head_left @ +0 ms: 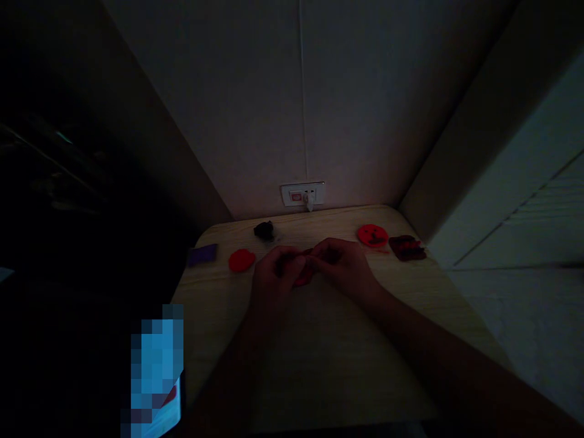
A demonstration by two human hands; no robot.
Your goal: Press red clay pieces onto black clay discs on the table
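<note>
In dim light my left hand and my right hand meet over the middle of a small wooden table. Both have fingers curled around a soft red piece that shows between and below them. A flat red disc lies just left of my left hand. Right of my right hand lies a round red disc with dark marks, and beyond it a dark red lump.
A small black object sits at the back of the table and a purple flat piece at its left edge. A wall socket with a plug and cable is behind. A white cabinet stands to the right. A lit phone screen glows lower left.
</note>
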